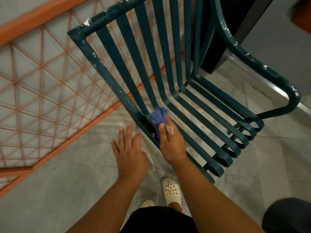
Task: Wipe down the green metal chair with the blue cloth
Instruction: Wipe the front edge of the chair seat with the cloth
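Painted metal chair (151, 68), chipped and speckled; soft crumpled cloth (158, 116).

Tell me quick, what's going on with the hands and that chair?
Right hand grips blue cloth against a slat at the seat bend. Left hand open, holding nothing. Green chair shows white specks. Nothing in the way.
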